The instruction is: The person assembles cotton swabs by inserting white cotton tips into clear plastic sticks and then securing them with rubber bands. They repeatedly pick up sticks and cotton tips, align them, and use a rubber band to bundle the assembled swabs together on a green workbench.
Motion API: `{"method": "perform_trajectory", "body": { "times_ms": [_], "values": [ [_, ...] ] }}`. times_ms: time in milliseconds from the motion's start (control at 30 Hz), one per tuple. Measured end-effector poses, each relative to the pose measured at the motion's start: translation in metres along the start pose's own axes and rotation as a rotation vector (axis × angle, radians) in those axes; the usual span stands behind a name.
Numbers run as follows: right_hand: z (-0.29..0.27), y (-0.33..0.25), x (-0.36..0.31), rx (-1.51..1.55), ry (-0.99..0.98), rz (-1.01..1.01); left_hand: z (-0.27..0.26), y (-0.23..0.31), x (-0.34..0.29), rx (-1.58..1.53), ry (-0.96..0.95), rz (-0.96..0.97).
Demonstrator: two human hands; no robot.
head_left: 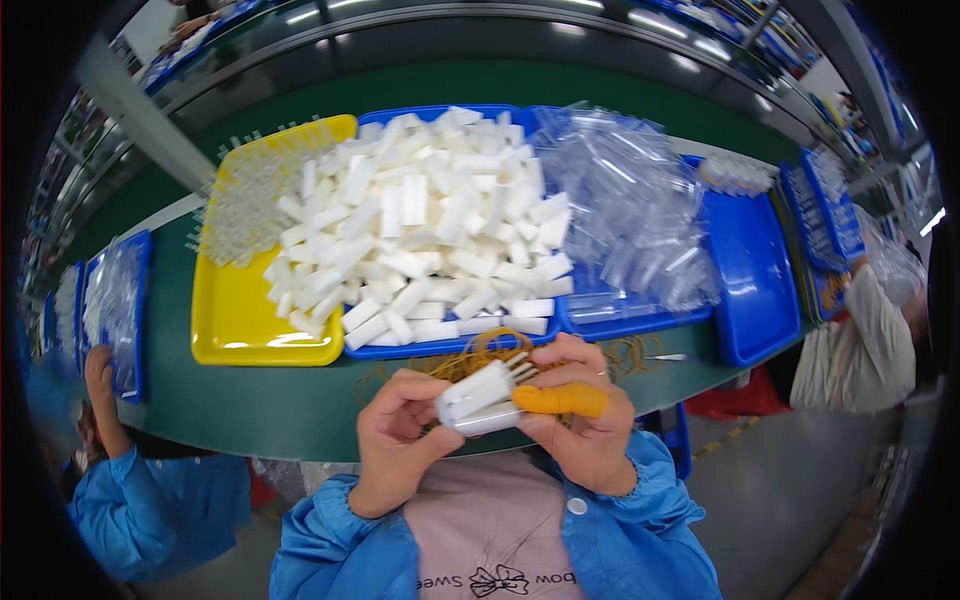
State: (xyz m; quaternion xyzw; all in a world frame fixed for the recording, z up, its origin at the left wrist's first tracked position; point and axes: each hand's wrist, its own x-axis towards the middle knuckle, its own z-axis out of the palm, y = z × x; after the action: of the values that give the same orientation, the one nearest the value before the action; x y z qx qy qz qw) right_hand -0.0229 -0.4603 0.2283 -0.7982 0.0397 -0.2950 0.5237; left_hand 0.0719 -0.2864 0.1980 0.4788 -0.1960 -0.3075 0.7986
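White plastic pieces (478, 398) are pinched btwn left hand (400, 435) & right hand (580, 420) above counter (300, 405) edge; loose grip = likely drop off the edge to the floor.

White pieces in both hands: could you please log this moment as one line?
left hand: grips white pieces | right hand: grips them, orange finger cot | behind: rubber bands, blue tray heaped with white pieces

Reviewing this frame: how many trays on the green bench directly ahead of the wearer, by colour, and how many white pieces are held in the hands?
Yellow tray: 1
Blue trays, one under the white pieces and one to its right: 2
White pieces held between the left hand and right hand: 2
Total: 5
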Motion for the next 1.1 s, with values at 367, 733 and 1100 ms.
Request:
{"method": "perform_trajectory", "body": {
  "times_ms": [367,733,1100],
  "values": [
    [-0.088,0.019,-0.012,-0.251,0.328,0.298,-0.001,0.005,0.008,-0.027,0.156,-0.062],
    [-0.093,0.063,-0.002,-1.207,-0.083,0.082,0.0,0.007,0.009,-0.031,0.18,-0.044],
    [-0.104,0.055,0.011,-1.262,-0.258,0.099,0.001,0.005,0.01,-0.043,0.163,-0.055]
  ]
}}
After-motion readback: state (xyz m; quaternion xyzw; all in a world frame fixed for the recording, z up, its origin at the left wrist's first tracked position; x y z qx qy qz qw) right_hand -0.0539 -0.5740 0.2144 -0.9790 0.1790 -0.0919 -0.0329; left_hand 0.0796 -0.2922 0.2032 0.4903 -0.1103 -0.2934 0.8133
